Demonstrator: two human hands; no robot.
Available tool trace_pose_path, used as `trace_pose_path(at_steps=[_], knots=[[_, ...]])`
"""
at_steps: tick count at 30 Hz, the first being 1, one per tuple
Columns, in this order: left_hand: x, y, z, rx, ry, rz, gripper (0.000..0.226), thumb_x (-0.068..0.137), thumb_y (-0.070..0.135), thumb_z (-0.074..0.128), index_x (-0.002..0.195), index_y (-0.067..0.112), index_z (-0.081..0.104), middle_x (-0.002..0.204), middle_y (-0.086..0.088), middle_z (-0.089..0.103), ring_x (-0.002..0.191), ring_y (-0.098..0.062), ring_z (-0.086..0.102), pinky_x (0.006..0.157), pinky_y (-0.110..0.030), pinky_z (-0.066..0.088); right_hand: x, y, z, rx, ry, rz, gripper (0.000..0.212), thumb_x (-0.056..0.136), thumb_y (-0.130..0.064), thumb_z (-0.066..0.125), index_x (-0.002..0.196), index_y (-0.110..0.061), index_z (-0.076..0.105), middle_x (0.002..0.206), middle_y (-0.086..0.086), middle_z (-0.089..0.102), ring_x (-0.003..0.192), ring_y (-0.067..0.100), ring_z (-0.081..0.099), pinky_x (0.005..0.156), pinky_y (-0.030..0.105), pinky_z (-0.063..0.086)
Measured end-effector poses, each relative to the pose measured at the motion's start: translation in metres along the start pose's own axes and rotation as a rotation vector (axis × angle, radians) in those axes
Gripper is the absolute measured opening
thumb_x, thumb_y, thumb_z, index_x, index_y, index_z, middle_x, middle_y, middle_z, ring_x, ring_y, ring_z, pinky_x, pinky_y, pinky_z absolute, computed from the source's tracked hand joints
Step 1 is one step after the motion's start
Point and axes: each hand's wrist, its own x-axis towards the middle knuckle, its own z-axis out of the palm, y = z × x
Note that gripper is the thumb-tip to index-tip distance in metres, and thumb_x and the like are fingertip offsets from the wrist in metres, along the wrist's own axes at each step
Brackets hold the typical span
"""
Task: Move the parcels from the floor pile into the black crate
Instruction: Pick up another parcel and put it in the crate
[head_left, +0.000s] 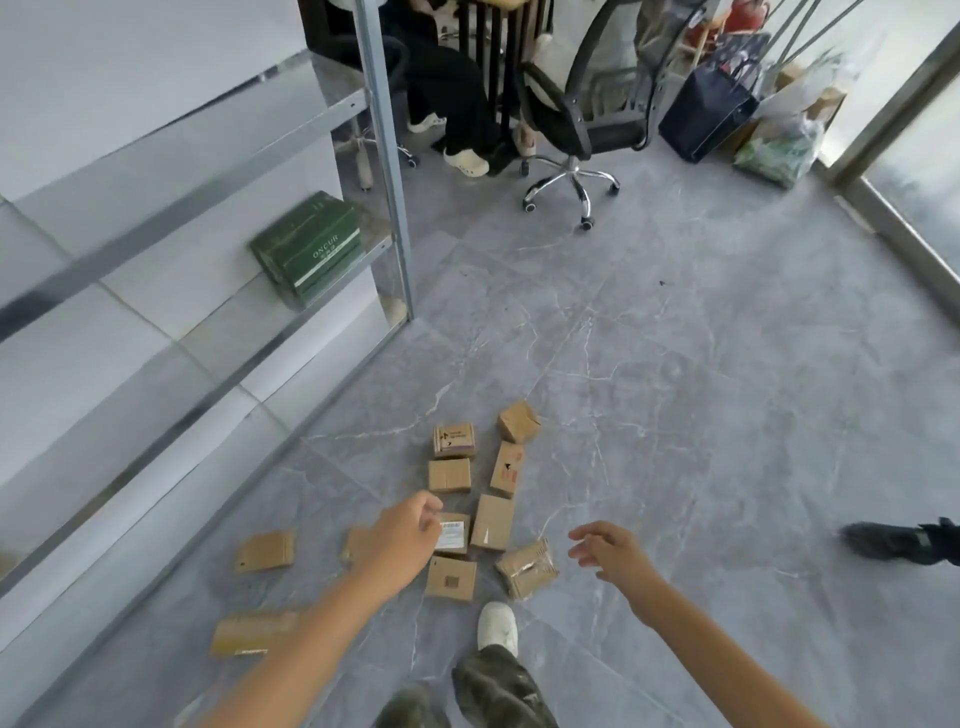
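Several small brown cardboard parcels lie scattered on the grey floor, among them one with a white label (453, 534), a plain one (492, 522) beside it and a taped one (527, 568). My left hand (402, 535) hovers above the labelled parcel with fingers loosely curled, holding nothing. My right hand (605, 548) is spread open in the air just right of the pile, also empty. No black crate is in view.
A metal shelf rack (384, 156) with a green box (311, 249) stands at the left. An office chair (571, 130) and bags (711, 109) are at the back. My white shoe (497, 626) is near the pile. Another person's dark shoe (893, 540) is at the right.
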Motion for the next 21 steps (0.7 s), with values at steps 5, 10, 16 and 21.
trace_pose_path(at_steps=[5, 10, 16, 21], knots=[[0.111, -0.078, 0.076, -0.024, -0.132, -0.183, 0.032, 0.097, 0.015, 0.039, 0.127, 0.015, 0.051, 0.120, -0.007, 0.061, 0.105, -0.019, 0.059, 0.087, -0.029, 0.047, 0.125, 0.052, 0.056, 0.020, 0.010, 0.180, 0.025, 0.093, -0.001, 0.038, 0.098, -0.009, 0.061, 0.087, 0.008, 0.060, 0.076, 0.016, 0.054, 0.067, 0.024, 0.043], [0.247, -0.168, 0.183, -0.057, -0.319, -0.278, 0.044, 0.098, 0.012, 0.034, 0.142, 0.013, 0.037, 0.140, -0.010, 0.047, 0.118, -0.023, 0.053, 0.094, -0.030, 0.046, 0.283, 0.134, 0.126, 0.035, -0.003, 0.245, 0.030, 0.092, 0.002, 0.039, 0.115, -0.007, 0.056, 0.102, 0.010, 0.056, 0.094, 0.023, 0.051, 0.082, 0.031, 0.040], [0.391, -0.279, 0.314, -0.084, -0.485, -0.227, 0.059, 0.091, 0.001, 0.043, 0.147, 0.007, 0.023, 0.150, -0.010, 0.032, 0.134, -0.016, 0.035, 0.094, -0.015, 0.031, 0.464, 0.237, 0.201, -0.041, -0.047, 0.235, 0.046, 0.092, 0.001, 0.039, 0.138, -0.003, 0.041, 0.131, 0.011, 0.047, 0.121, 0.024, 0.045, 0.100, 0.032, 0.036], [0.447, -0.339, 0.376, -0.187, -0.668, -0.309, 0.080, 0.087, -0.007, 0.045, 0.151, 0.016, 0.003, 0.156, -0.009, 0.020, 0.142, -0.026, 0.023, 0.115, -0.040, 0.026, 0.538, 0.283, 0.243, 0.021, -0.190, 0.238, 0.049, 0.092, 0.003, 0.036, 0.140, -0.007, 0.033, 0.118, -0.001, 0.048, 0.107, 0.012, 0.048, 0.089, 0.022, 0.046]])
